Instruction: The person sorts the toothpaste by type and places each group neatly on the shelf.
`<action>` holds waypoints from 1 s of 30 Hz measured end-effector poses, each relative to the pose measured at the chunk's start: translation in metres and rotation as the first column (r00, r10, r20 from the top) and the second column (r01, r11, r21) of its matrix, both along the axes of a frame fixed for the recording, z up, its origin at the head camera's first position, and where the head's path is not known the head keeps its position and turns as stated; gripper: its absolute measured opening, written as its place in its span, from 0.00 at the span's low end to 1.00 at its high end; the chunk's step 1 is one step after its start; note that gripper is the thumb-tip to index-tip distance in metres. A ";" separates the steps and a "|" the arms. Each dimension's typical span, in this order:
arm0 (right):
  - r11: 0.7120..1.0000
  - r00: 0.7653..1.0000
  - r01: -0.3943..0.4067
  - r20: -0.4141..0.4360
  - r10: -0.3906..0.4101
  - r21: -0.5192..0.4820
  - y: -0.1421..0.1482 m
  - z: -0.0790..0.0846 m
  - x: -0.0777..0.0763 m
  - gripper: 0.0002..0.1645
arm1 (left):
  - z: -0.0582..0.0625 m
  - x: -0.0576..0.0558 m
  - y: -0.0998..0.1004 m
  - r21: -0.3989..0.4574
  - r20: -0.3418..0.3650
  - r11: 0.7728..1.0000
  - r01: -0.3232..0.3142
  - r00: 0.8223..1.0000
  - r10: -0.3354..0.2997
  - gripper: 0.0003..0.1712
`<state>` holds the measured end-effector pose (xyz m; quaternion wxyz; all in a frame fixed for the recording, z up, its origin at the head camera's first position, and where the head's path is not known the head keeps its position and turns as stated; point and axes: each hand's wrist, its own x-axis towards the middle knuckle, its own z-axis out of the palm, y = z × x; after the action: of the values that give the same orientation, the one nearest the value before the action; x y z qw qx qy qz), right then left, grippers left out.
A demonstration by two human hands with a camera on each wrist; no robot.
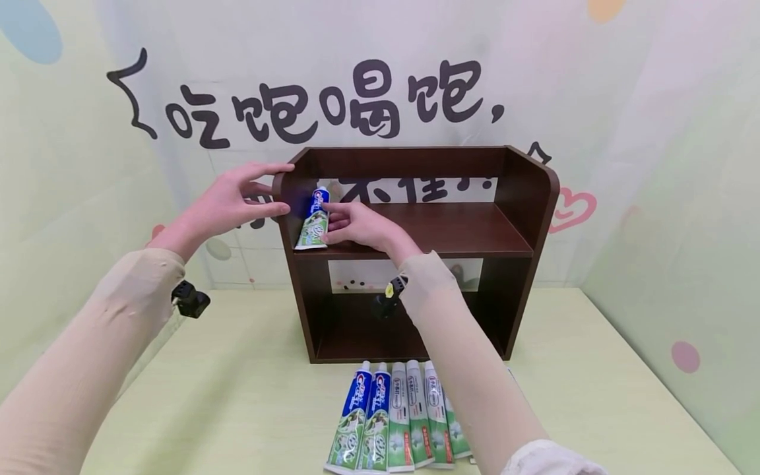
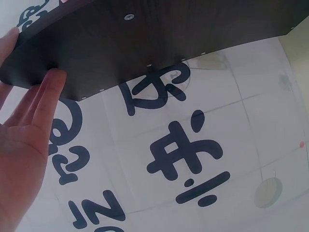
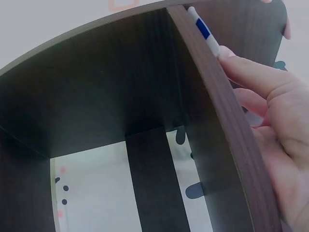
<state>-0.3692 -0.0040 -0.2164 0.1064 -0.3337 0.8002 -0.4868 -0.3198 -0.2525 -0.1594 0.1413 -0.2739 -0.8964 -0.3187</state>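
Head view, and here's the right hand [image 1: 365, 227], thumb and fingertips pinching the right edge of a blue, white and green toothpaste tube [image 1: 315, 221]! That tube is just left of the right hand's fingertips, cap end up, slightly tilted, its flat end down on the upper board [image 1: 439, 231] of a dark brown wooden 2-level rack [image 1: 410, 161].

Over to the left hand [image 1: 222, 201]: fingers extended, not curled, thumb and index finger touching the rack's rounded left side panel [image 1: 295, 189]. The tube is just beyond that panel, to the right of the left hand. In the left wrist view, fingertips touch the panel's dark outer face; in the right wrist view, the thumb meets the tube's pale edge beside the board.

Below the right hand, in front of the rack, a row lies on the pale yellow tabletop [image 1: 237, 369]: 2 more blue, white and green tubes [image 1: 350, 422], then 3 white-and-green tubes [image 1: 419, 412], with at least 1 other partly hidden by the right forearm. Above the hands, bold black characters [image 1: 375, 99] run across the pale wall [image 1: 415, 30].
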 end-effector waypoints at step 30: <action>0.997 1.000 0.013 -0.006 -0.012 0.073 0.002 0.003 0.004 0.41 | 0.003 0.002 0.000 -0.025 -0.001 1.000 -0.005 1.000 0.005 0.39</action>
<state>-0.3656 -0.0018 -0.2135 0.1131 -0.3260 0.8199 -0.4569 -0.3180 -0.2523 -0.1565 0.1391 -0.2735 -0.9010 -0.3068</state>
